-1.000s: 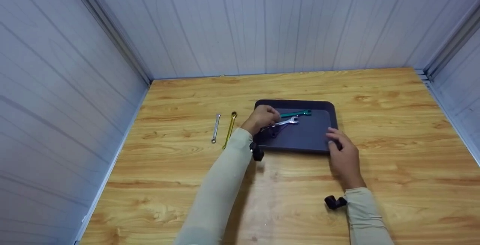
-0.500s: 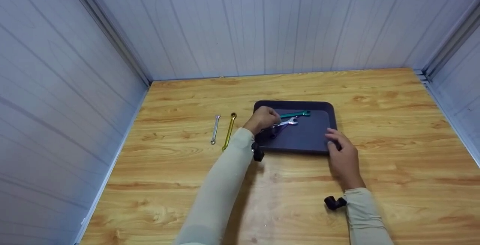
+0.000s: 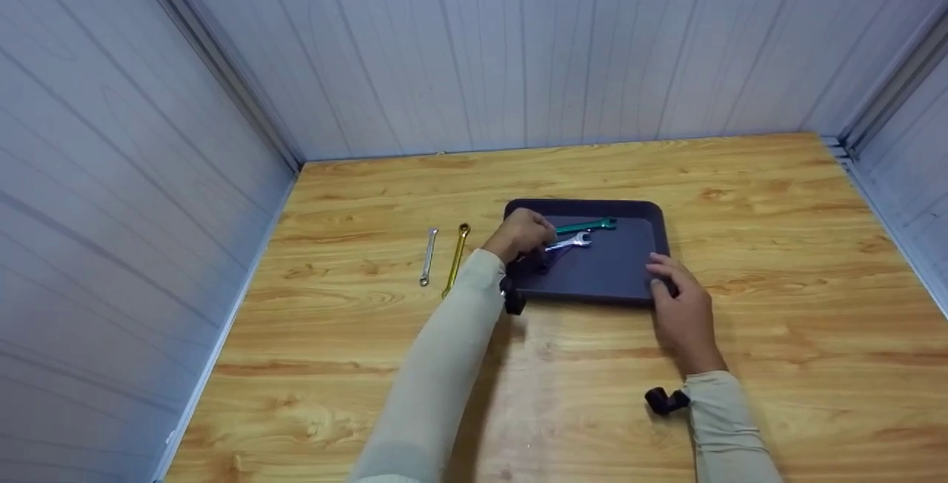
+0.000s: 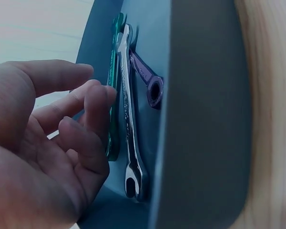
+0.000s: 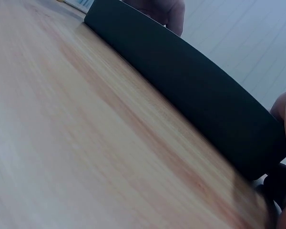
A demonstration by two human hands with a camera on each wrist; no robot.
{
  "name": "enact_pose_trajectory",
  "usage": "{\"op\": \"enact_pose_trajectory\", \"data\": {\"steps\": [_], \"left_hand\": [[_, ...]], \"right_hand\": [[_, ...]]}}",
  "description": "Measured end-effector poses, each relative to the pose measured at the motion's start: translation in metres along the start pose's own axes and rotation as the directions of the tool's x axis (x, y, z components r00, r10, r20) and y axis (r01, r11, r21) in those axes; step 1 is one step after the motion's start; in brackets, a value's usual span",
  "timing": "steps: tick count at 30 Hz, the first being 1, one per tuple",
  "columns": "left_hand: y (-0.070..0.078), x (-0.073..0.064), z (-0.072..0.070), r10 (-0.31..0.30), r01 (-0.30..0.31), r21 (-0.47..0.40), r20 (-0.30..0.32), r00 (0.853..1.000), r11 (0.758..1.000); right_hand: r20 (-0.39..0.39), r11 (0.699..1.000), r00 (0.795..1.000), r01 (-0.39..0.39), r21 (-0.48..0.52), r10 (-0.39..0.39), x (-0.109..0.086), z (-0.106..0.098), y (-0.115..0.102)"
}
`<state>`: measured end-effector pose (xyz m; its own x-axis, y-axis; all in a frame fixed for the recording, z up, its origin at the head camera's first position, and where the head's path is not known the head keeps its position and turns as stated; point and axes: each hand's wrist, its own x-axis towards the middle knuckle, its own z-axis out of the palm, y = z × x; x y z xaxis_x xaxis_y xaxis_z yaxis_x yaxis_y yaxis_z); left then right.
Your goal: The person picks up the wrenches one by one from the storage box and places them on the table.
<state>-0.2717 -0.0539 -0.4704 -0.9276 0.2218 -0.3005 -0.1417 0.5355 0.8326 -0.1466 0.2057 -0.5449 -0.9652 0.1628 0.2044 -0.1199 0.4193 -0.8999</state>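
One green metal wrench [image 4: 113, 67] runs up the left wrist view in the dark rectangular tray [image 3: 615, 268], just right of the nearer left hand [image 4: 43, 143], fingers loose. I cannot tell the right hand's [image 3: 683, 312] grip.

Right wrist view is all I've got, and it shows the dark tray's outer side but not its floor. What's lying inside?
Observer: I can make out a green wrench, a silver open-end wrench and a purple wrench.
Operator: Do any overlap?
Observer: Yes, the silver open-end wrench crosses over the purple wrench.
Operator: Which lies nearest the dark tray's far rim, away from the person?
Observer: The green wrench, by the head view.
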Motion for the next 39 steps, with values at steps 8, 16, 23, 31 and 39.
{"op": "enact_pose_trajectory", "data": {"steps": [8, 16, 23, 31, 39], "left_hand": [[0.001, 0.002, -0.005, -0.051, 0.051, 0.003, 0.028, 0.998, 0.999], [0.0, 0.003, -0.009, -0.065, 0.061, 0.114, 0.029, 0.997, 0.992], [0.001, 0.001, -0.007, -0.108, 0.105, 0.162, 0.01, 0.994, 0.981], [0.003, 0.003, -0.001, -0.09, 0.087, 0.263, -0.004, 0.996, 0.961], [0.001, 0.003, 0.004, -0.082, 0.083, 0.314, -0.015, 0.996, 0.946]], "right_hand": [[0.006, 1.0, 1.0, 0.004, 0.01, -0.004, 0.001, 0.003, -0.004], [-0.005, 0.998, 0.998, 0.057, 0.004, -0.057, 0.004, 0.005, -0.006], [0.0, 0.997, 0.997, 0.075, -0.002, -0.075, 0.002, 0.005, -0.006], [-0.014, 0.999, 0.998, 0.053, 0.005, -0.053, 0.001, 0.003, -0.008], [-0.003, 0.999, 0.999, 0.047, 0.006, -0.047, 0.002, 0.004, -0.006]]}}
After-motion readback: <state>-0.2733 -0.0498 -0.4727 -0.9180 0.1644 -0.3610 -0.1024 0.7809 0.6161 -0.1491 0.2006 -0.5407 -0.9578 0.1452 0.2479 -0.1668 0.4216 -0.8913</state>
